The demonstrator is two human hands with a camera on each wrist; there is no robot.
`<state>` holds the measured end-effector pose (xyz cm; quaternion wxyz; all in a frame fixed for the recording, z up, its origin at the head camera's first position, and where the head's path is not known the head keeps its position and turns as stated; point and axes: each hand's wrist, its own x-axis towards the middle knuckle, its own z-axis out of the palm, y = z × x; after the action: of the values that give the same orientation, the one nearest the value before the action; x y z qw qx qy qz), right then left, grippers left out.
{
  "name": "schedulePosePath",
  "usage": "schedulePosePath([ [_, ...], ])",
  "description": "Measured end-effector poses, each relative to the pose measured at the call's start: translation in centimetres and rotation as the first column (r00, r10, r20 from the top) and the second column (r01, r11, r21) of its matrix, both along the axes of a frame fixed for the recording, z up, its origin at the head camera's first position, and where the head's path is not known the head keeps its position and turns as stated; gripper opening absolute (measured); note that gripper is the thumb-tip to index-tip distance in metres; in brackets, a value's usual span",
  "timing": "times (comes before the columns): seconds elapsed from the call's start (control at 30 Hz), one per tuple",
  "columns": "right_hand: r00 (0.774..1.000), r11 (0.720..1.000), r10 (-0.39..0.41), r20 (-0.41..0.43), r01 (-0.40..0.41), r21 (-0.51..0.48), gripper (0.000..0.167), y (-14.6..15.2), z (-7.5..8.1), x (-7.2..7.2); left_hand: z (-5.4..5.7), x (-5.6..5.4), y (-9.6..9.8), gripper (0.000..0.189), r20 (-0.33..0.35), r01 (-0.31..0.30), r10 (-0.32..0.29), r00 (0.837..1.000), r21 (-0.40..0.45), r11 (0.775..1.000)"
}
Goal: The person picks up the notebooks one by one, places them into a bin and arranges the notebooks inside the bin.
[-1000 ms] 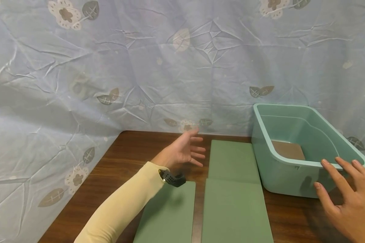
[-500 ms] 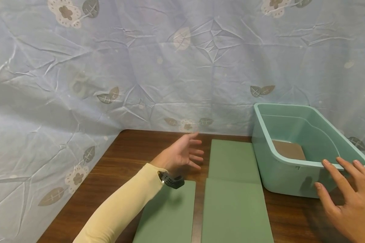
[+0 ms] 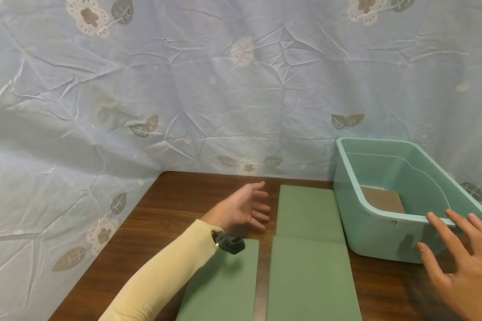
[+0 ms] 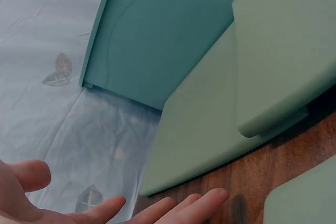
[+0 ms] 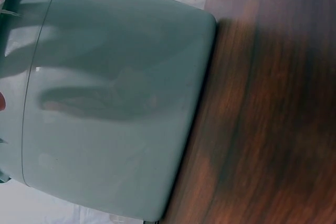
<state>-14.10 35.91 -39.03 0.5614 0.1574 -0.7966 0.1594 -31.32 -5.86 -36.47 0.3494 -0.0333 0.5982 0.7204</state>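
In the head view my left hand [image 3: 238, 208], fingers spread and straight, is held above the table beside the far green panel [image 3: 310, 210]. It holds nothing. The left wrist view shows its fingers [image 4: 197, 205] pointing past the panel's corner. A second green panel [image 3: 311, 278] overlaps the far one, and a third [image 3: 229, 285] lies under my left forearm. My right hand [image 3: 467, 267] is at the front rim of a teal plastic bin [image 3: 389, 236], fingers loosely spread. Whether those fingertips touch the rim cannot be told. A flat brown piece [image 3: 381, 199] lies inside the bin.
The panels and bin stand on a dark wood-grain table [image 3: 176, 196]. A pale floral cloth [image 3: 225, 89] hangs behind the table and along its left side. A black band [image 3: 230, 243] circles my left wrist below a yellow sleeve [image 3: 164, 272].
My left hand has sunk slightly, its thumb now lower against the cloth. The right hand, the bin and the panels stay where they were, apart from a slight shift of the camera.
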Motion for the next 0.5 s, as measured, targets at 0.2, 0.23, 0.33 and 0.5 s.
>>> schedulePosePath([
  [0.2, 1.0, 1.0, -0.008, 0.002, 0.008, 0.014, 0.065, 0.0, 0.2, 0.0, -0.3, 0.1, 0.0, 0.075, -0.008, -0.007, 0.007, 1.0, -0.005, 1.0],
  [0.23, 1.0, 1.0, -0.009, -0.001, 0.009, 0.017, 0.065, 0.0, 0.3, -0.1, -0.4, 0.0, 0.1, 0.076, -0.008, -0.009, 0.009, 1.0, 0.0, 1.0],
  [0.33, 1.0, 1.0, -0.001, -0.012, 0.001, 0.018, 0.065, 0.0, 0.3, -0.2, -0.6, -0.1, 0.5, 0.076, -0.001, -0.003, 0.003, 1.0, 0.015, 1.0],
  [0.5, 1.0, 1.0, -0.004, -0.002, 0.004, 0.012, 0.064, 0.1, 0.1, -0.1, -1.0, -0.2, 1.7, 0.078, 0.016, 0.01, -0.01, 1.0, 0.02, 1.0],
])
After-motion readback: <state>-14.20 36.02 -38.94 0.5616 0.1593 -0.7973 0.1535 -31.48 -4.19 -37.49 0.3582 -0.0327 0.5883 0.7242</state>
